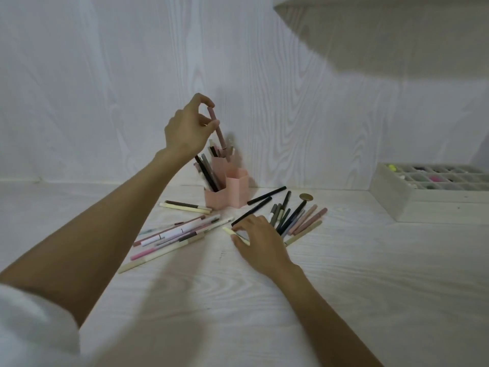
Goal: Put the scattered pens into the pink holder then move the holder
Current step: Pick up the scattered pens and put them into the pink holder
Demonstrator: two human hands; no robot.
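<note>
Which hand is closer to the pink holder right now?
Left. The left hand is just above the holder, lowering a pink pen in; the right hand is on the table in front.

White sleeve [31,327] on L arm; R forearm [330,313] bare.

The holder [232,186] is pale pink, the pen [217,131] above it is dusty rose, the scattered pens [288,215] are black, cream, pink and grey, and the counter [344,274] has white wood grain.
</note>
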